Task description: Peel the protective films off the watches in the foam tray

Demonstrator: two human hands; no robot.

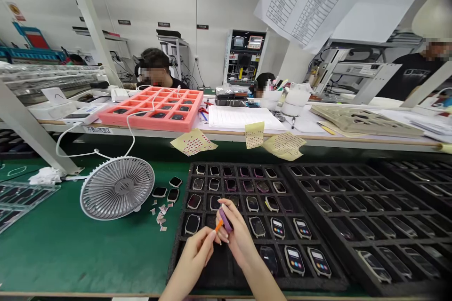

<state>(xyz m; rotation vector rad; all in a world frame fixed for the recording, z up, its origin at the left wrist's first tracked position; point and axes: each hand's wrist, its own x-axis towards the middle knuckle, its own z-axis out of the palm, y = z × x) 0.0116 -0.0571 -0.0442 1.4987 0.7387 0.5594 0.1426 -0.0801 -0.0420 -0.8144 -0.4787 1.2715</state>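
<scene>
My right hand [237,231] is closed around a small smartwatch body with a purple case [226,220], held above the black foam tray [219,268]. Between the thumb and fingers of my left hand [198,248] is a thin orange stick-like tool [219,225], its tip against or very near the purple case. Under and around both hands, the tray's compartments hold several watch bodies, some with lit screens, such as the lit watch [294,260] at the front right.
A grey fan [120,188] stands left on the green mat [88,258]. Beside it lie loose watches [173,194] and small paper scraps [161,219]. Another black tray [353,240] adjoins on the right. The shelf above carries a pink foam tray [151,120]. Co-workers sit beyond.
</scene>
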